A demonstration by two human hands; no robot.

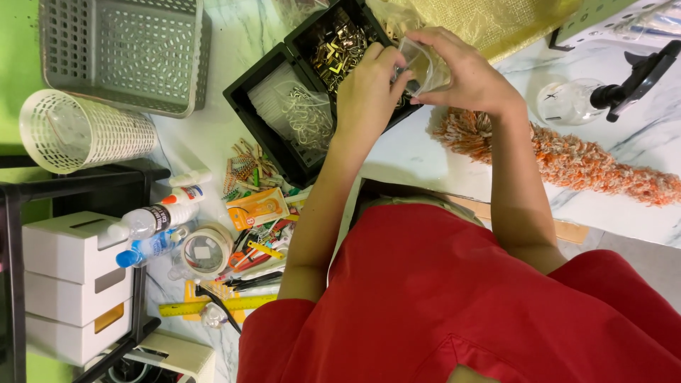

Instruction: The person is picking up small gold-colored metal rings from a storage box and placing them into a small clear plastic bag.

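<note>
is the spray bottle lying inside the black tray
No, the spray bottle lies on the marble table, apart from the black tray under both hands.

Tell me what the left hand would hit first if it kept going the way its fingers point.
Probably the small clear plastic bag that the left hand and right hand both pinch; depth is unclear.

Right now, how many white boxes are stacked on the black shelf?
3. The top box sits above the middle box, and the bottom box lies under both, on the black shelf at left. More may be hidden behind.
</note>
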